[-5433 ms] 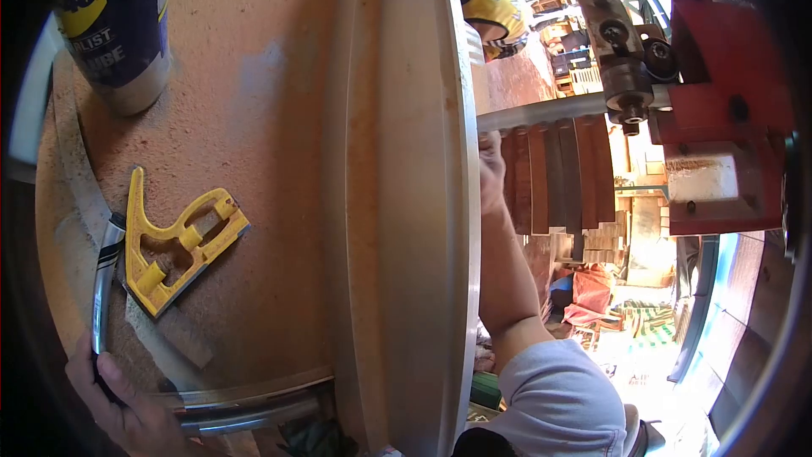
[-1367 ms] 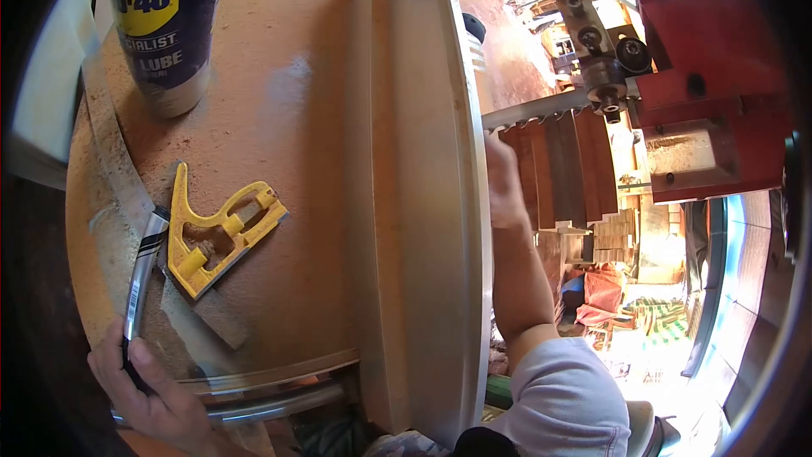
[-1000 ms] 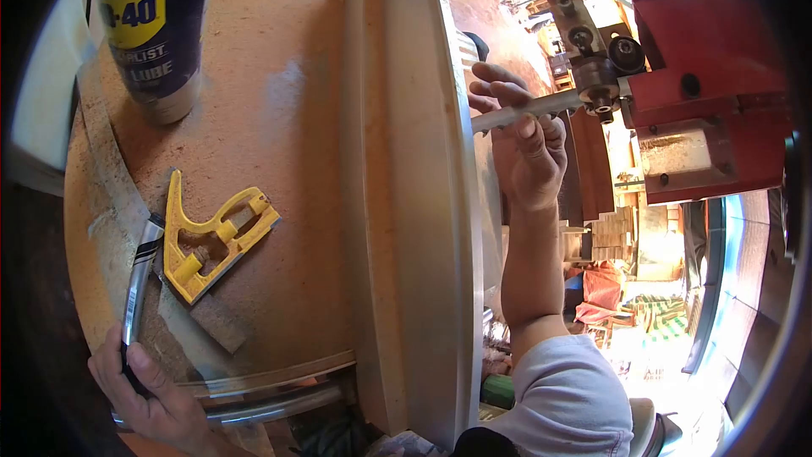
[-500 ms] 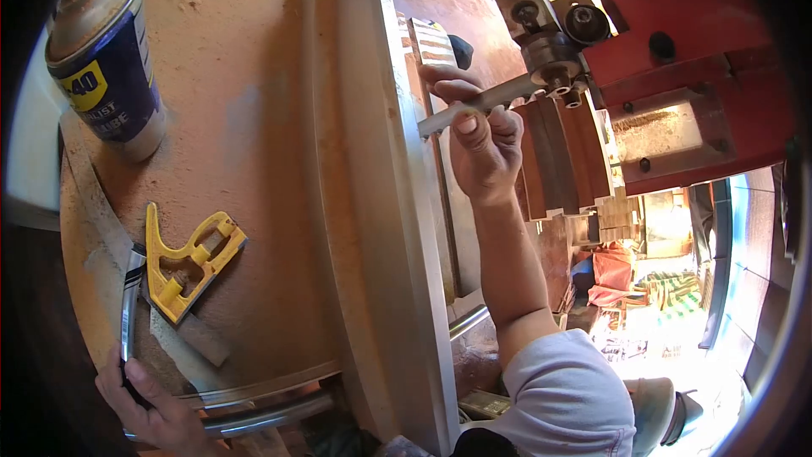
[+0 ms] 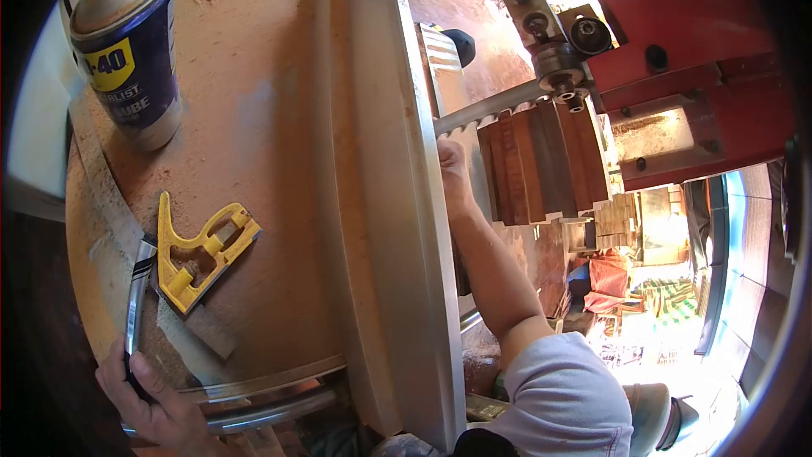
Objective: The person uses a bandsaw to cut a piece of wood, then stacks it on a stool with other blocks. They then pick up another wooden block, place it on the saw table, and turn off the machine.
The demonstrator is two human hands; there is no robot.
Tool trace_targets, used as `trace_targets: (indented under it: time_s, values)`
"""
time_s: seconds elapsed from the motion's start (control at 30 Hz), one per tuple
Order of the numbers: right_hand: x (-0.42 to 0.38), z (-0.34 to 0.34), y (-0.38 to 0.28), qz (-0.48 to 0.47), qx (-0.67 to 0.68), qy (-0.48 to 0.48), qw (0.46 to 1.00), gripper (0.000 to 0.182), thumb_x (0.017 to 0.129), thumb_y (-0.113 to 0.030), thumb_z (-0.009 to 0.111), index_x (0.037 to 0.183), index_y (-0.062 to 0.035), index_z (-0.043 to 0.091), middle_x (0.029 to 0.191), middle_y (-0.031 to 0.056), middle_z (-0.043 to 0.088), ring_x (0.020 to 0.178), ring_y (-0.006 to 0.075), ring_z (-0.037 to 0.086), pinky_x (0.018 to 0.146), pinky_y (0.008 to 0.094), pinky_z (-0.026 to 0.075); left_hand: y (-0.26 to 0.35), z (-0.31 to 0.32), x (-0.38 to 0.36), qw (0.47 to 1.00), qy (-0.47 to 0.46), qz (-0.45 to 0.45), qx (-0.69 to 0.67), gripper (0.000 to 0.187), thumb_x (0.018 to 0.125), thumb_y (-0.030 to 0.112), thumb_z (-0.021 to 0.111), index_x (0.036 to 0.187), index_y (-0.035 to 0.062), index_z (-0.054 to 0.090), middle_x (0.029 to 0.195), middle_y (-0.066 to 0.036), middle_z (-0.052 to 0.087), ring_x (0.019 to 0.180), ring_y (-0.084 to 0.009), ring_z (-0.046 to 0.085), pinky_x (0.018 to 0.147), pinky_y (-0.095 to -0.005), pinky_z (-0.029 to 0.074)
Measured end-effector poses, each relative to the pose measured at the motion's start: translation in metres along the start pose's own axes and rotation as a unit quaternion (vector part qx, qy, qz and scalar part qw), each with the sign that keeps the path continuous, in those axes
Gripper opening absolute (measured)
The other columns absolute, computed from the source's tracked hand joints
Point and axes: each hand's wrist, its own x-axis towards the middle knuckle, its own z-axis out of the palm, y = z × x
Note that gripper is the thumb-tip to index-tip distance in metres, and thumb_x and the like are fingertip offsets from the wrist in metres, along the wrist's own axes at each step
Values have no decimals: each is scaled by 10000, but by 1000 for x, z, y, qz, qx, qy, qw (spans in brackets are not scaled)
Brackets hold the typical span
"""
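Note:
My left hand, at the lower left, is closed around the black part of a silver tube with a label. My right hand is just below the saw blade, beside the long metal fence. The fence edge hides most of its fingers, so what they hold, if anything, is not visible. A yellow square head lies on the dusty table. A blue spray can stands at the table's upper left.
The red saw machine with its metal guide wheels fills the upper right. Stacked wood pieces are beyond the blade. A chrome rail runs along the table's lower edge. Cloths lie farther back at the right.
My right hand has come off the blade and moved down and left, partly behind the fence. The view has shifted slightly. My left hand keeps its hold on the tube.

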Motion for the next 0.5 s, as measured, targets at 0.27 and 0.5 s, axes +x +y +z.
trace_targets:
  time_s: [0.27,0.5]
  values:
    - [-2,-20,-37,-129,106,-47,985,845,810,-419,784,1418,62,445,1439,193,487,1377,290,406,1139,474,276,8,6,1,997,39,36,61,256,1033,171,492,1165,-14,609,1087,-179,624,1026,-320,578,973,-432,411]
    - [21,-38,-62,-169,149,-28,974,502,953,-348,625,1267,43,600,1281,189,607,1213,286,571,1017,428,439,3,0,2,999,7,29,19,256,1032,165,490,1166,-15,612,1117,-186,628,1047,-338,571,1008,-459,380]
